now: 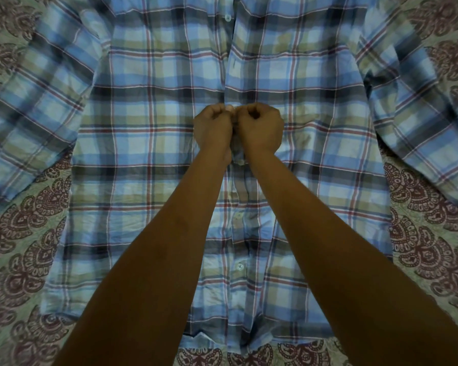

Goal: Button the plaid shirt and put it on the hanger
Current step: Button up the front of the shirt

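Note:
A blue, tan and red plaid shirt (148,143) lies flat, front up, sleeves spread to both sides. My left hand (213,128) and my right hand (259,128) meet at the centre placket about mid-chest, fingers curled and pinching the two fabric edges together. What lies between the fingertips is hidden. Two white buttons (240,266) sit fastened on the placket nearer to me, and another button (227,18) shows farther up near the collar. No hanger is in view.
The shirt rests on a bedspread (24,233) with a dark red paisley print on pale green. The left sleeve (37,107) and right sleeve (421,114) angle outward over it. My forearms cross the lower half of the shirt.

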A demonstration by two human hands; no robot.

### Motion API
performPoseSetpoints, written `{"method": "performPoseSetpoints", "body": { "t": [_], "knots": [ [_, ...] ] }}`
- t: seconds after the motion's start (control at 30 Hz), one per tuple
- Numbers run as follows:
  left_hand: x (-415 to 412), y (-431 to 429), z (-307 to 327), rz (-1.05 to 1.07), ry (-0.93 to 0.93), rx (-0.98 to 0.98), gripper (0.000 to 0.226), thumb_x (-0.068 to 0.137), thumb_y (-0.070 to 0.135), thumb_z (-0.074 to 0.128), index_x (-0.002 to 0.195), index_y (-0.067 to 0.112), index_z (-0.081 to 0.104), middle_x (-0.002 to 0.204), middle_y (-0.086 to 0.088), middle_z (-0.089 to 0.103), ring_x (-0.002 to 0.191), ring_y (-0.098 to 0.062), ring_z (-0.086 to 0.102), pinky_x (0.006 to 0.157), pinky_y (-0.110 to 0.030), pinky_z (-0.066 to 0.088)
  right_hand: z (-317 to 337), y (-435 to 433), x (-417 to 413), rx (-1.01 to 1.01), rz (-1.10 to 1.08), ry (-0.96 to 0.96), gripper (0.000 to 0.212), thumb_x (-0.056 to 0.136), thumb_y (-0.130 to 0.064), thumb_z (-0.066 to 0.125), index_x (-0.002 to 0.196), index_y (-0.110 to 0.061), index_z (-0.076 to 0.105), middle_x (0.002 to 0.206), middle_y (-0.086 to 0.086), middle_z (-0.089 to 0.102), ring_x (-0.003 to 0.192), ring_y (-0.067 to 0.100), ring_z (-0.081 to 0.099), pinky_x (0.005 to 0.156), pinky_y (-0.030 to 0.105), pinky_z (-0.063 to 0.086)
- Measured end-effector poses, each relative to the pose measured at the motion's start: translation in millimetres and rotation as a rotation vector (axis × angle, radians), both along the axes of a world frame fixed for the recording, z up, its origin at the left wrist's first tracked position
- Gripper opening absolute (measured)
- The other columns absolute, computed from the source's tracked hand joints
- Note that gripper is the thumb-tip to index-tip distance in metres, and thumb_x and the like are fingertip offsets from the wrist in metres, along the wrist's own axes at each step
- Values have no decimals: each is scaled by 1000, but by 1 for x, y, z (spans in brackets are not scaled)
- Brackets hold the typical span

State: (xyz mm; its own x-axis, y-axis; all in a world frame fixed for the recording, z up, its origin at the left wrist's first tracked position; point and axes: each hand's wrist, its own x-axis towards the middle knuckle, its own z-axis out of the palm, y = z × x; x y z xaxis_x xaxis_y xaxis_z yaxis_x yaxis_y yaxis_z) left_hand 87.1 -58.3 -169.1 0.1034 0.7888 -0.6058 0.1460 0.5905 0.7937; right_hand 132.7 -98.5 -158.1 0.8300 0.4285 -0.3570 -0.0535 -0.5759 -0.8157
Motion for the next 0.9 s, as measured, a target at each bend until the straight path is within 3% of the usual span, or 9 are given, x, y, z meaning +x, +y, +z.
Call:
{"method": "performPoseSetpoints", "body": {
  "t": [0.13, 0.27, 0.37, 0.43, 0.53, 0.6, 0.7, 0.8, 0.9],
  "knots": [
    [-1, -1, 0, -106, 107, 163, 19, 86, 7, 59, 70, 18, 59, 70, -3, 61, 67, -19, 56, 70, -37, 52, 6, 11, 28, -42, -37, 338, 21, 68, -7, 62, 48, -12, 56, 57, 9, 58, 60, 26, 58, 59, 38, 52],
    [-1, -3, 12, -390, 499, 585, 10, 91, 7, 48, 93, 8, 58, 75, 0, 57, 74, -18, 56, 63, -29, 45, 8, 10, 33, -32, -43, 525, 15, 71, -1, 60, 58, -7, 55, 62, 13, 54, 51, 21, 48, 47, 28, 39],
    [-3, 2, 19, -428, 617, 607, 13, 92, 9, 46, 98, 8, 57, 84, -5, 63, 77, -19, 57, 58, -31, 41, 10, 5, 39, 43, -25, 577, 17, 78, 2, 61, 63, -6, 56, 62, 11, 54, 52, 18, 50, 44, 21, 43],
    [-8, 10, 19, -445, 646, 531, 10, 91, 11, 49, 91, 16, 58, 87, -3, 64, 78, -16, 56, 59, -26, 37, 9, 6, 42, 17, 67, 486, 17, 80, -2, 61, 63, -2, 58, 63, 14, 58, 54, 20, 54, 48, 22, 50],
    [-11, 25, 20, -391, 573, 494, 13, 89, 11, 52, 81, 20, 58, 84, 5, 61, 75, -10, 53, 57, -19, 38, 8, 13, 47, -90, 263, 90, 21, 82, -10, 57, 70, 7, 63, 73, 25, 63, 66, 33, 60, 66, 42, 55],
    [-7, 33, 23, -354, 495, 526, 15, 87, 6, 51, 83, 13, 63, 84, 4, 63, 76, -10, 55, 62, -20, 44, 10, 16, 47, -76, 300, -56, 20, 87, -15, 56, 81, 2, 64, 83, 18, 66, 77, 28, 62, 71, 36, 51],
    [8, 54, 27, -327, 428, 603, 22, 85, -4, 46, 89, 2, 67, 90, -6, 67, 76, -8, 57, 60, -6, 41, 11, 30, 52, 44, 291, -80, 27, 83, -22, 65, 104, -6, 60, 104, 11, 65, 94, 24, 61, 79, 33, 49],
    [23, 73, 28, -324, 377, 650, 23, 83, -6, 49, 90, 2, 69, 95, -8, 70, 85, -11, 60, 70, -9, 44, 7, 46, 56, 0, 404, -141, 51, 76, -28, 74, 118, -11, 51, 117, 10, 57, 102, 23, 56, 76, 31, 44],
    [35, 83, 28, -431, 349, 642, 27, 84, -7, 46, 92, 4, 69, 92, -5, 68, 80, -10, 61, 63, -5, 47, 5, 55, 62, -34, 404, -162, 40, 79, -19, 69, 114, -10, 51, 103, 9, 58, 88, 20, 53, 70, 32, 43]
  ]
}}
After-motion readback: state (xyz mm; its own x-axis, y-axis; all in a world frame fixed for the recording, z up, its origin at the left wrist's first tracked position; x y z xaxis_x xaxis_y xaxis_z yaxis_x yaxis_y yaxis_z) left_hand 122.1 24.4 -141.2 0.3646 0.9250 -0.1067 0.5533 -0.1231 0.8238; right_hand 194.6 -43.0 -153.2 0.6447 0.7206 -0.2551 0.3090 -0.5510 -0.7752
